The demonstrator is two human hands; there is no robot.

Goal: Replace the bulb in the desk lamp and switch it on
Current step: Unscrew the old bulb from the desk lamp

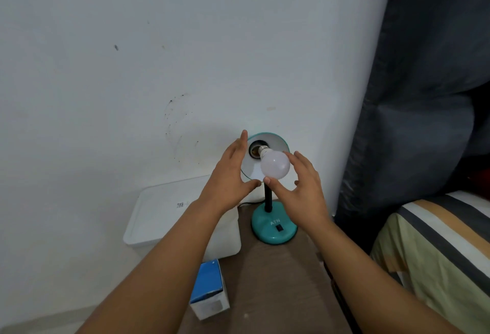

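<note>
You have two hands [233, 174] up, one bulb [275, 165] and one lamp [273, 227]. One box [209, 288] and one tub [169, 211] sit nearby.

Just one view here, a wide-angle head cam looking forward and down along both forearms. It faces a white wall [132, 55], close enough that the hands fill the middle. The tabletop [278, 280] runs along the bottom, the bed [437, 241] creeps in on the right, and edges look a bit warped, probably lens distortion.
</note>
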